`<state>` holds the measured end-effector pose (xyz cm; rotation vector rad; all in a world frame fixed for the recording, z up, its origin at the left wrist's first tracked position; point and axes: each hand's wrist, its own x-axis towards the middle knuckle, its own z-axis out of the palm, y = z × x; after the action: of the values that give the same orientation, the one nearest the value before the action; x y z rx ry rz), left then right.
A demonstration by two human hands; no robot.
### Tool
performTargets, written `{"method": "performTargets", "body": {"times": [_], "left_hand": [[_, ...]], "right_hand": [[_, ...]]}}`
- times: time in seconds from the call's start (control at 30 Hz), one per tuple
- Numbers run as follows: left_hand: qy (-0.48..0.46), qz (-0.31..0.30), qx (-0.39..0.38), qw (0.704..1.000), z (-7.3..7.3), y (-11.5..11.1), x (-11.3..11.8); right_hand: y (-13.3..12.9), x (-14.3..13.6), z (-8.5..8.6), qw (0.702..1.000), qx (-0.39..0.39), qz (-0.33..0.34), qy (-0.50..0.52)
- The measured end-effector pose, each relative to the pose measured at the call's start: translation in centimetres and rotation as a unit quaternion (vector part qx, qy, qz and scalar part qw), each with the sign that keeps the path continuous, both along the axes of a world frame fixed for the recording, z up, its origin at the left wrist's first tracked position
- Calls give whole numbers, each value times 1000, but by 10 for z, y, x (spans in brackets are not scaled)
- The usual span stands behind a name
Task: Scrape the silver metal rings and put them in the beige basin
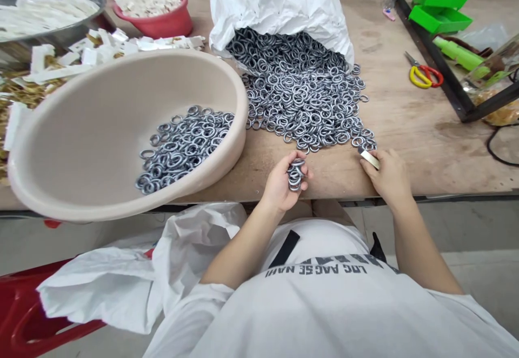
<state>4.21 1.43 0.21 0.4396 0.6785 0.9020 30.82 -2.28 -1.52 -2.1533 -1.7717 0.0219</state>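
Note:
Several dark grey metallic rings (295, 174) lie cupped in my left hand (283, 182), its fingers curled round them just above the table's front edge. My right hand (390, 177) pinches a small pale bar with a dark tip (368, 158), which is close to some rings at the pile's right corner. A large pile of the same rings (304, 104) spills from the mouth of a white sack (279, 1) onto the table. To the left, a big beige basin (121, 77) stands tilted, with many rings (186, 147) gathered in its right side.
White strips fill a metal bowl (93, 20) and a red bowl (170, 21) at the back left. Scissors (424, 75), green trays (440, 18) and a dark metal frame (454, 93) are on the right. A red chair (24, 304) with a white bag is below left.

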Motion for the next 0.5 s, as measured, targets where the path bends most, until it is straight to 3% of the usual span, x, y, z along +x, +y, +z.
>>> {"method": "performTargets", "body": {"times": [0.13, 0.2, 0.23, 0.3, 0.37, 0.43, 0.5], "left_hand": [[7, 6, 9, 1000, -3, 1, 1], [32, 9, 32, 999, -5, -1, 4], [52, 11, 48, 997, -5, -2, 5], [97, 8, 88, 991, -6, -5, 8], [130, 1, 129, 983, -6, -9, 11], [143, -6, 155, 978, -7, -11, 13], [144, -3, 163, 976, -9, -13, 14]], "right_hand": [[9, -14, -2, 991, 14, 63, 120], [15, -30, 0, 963, 21, 95, 251], [17, -40, 3, 934, 20, 108, 339], [21, -63, 10, 849, 9, 129, 512], [23, -85, 18, 779, -4, 148, 609], [23, -104, 22, 740, -9, 174, 650], [21, -117, 20, 726, 0, 184, 662]]}}
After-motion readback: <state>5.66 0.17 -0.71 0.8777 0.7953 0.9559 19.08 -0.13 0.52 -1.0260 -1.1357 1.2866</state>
